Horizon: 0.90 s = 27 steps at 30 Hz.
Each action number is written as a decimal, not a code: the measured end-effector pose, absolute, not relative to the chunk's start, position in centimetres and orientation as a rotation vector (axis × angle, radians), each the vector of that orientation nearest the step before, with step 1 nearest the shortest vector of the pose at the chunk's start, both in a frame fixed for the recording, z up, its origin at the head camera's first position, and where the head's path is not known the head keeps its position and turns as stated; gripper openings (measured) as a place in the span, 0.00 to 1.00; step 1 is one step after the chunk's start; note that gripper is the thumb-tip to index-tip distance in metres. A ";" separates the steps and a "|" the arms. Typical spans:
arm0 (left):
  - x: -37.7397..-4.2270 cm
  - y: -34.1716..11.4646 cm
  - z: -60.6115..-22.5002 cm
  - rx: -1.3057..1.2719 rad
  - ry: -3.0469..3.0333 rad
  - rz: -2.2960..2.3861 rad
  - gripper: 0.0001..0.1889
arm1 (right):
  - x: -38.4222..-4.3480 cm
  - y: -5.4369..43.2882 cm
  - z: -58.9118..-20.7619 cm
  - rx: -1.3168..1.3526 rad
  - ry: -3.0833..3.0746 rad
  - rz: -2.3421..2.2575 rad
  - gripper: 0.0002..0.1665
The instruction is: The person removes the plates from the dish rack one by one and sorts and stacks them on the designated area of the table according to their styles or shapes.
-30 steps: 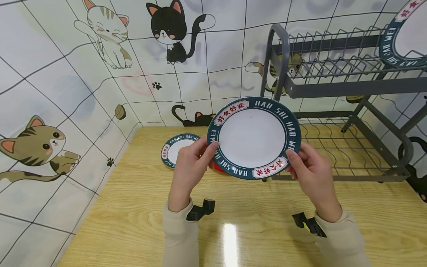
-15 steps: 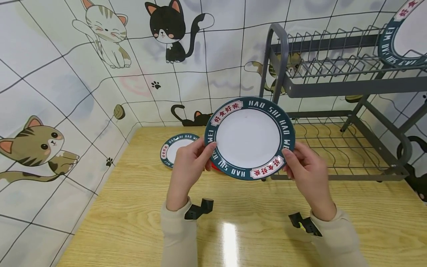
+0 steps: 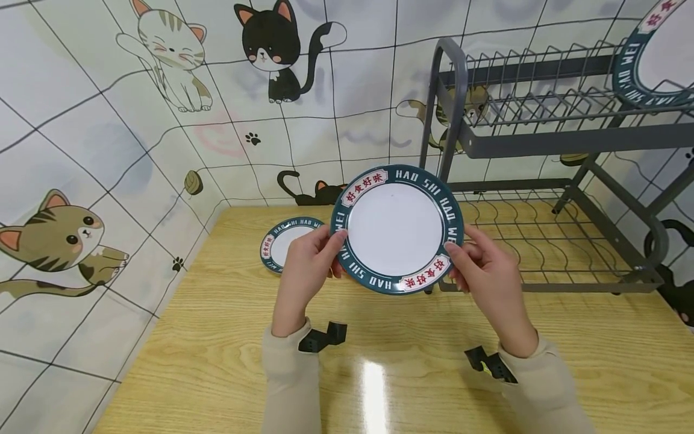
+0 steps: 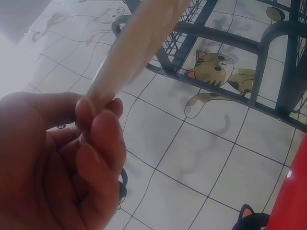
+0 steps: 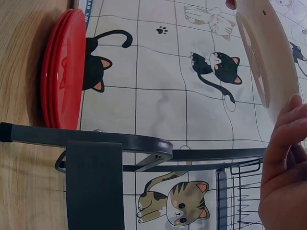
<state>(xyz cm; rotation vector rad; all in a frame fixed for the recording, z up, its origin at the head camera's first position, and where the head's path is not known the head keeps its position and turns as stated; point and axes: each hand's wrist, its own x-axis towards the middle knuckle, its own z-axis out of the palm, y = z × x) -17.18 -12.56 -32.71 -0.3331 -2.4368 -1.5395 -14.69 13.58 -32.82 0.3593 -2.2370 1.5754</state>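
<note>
Both hands hold up a white plate point(image 3: 396, 232) with a dark green lettered rim, above the table and tilted with its face toward the head camera. On its left rim, my left hand point(image 3: 305, 271) pinches with the thumb in front and fingers behind. My right hand point(image 3: 490, 274) pinches the opposite rim the same way. The plate's pale underside point(image 5: 273, 52) shows in the right wrist view. Behind my left hand, a similar plate point(image 3: 282, 241) lies on the table, partly covered by that hand. A stack of red plates point(image 5: 67, 72) appears in the right wrist view; the held plate hides it from the head.
A dark grey two-tier dish rack point(image 3: 569, 144) stands on the wooden table point(image 3: 217, 361) at the right. In its upper tier another green-rimmed plate point(image 3: 667, 66) stands upright, cut off by the view's edge. A cat-patterned wall point(image 3: 368, 84) closes off the back and left.
The held plate has shifted left and slightly down, and looks narrower. My right hand has moved left with it, while my left hand has barely moved. The red edge beneath the plate is now hidden.
</note>
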 end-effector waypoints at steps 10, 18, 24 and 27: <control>-17.5 -13.2 -32.8 -0.277 -2.426 -1.592 0.20 | -14.6 13.3 -32.6 0.347 -2.309 1.593 0.27; -17.4 -13.6 -32.5 -0.220 -2.422 -1.654 0.16 | -15.7 15.5 -33.9 0.346 -2.284 1.549 0.19; -17.0 -13.9 -31.8 -0.190 -2.400 -1.696 0.15 | -15.3 18.1 -33.2 0.281 -2.176 1.486 0.16; -17.9 -14.6 -32.9 -0.164 -2.383 -1.720 0.17 | -15.2 19.5 -32.4 0.237 -2.122 1.429 0.16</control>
